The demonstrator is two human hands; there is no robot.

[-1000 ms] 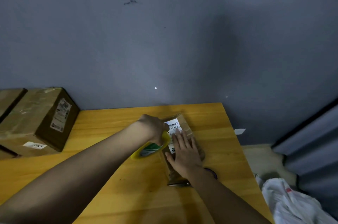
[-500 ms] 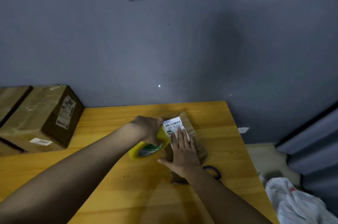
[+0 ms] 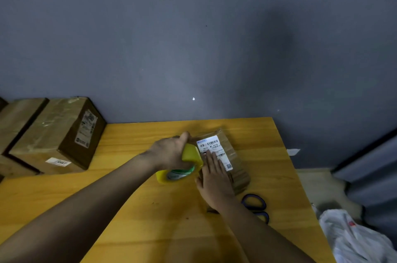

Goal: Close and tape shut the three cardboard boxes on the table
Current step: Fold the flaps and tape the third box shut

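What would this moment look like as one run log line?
step: taping small box | left hand: grips yellow tape roll | right hand: flat on box | scissors: idle on table

The scene is dim, with a cool, bluish cast over the grey wall (image 3: 193, 37). A broad, soft-edged shadow darkens the wall's right half, and the corners fall off darker still. The wooden table (image 3: 133, 136) is the brightest, warmest surface, though its near part lies in the shade of the forearms. Faint sheen shows on the taped top of the large box (image 3: 49, 125) at the left. The white label (image 3: 211, 144) stands out sharply, its print only partly legible. Straight edges bow outward toward the frame's borders, typical wide-angle distortion. Fine detail looks soft and slightly noisy throughout.
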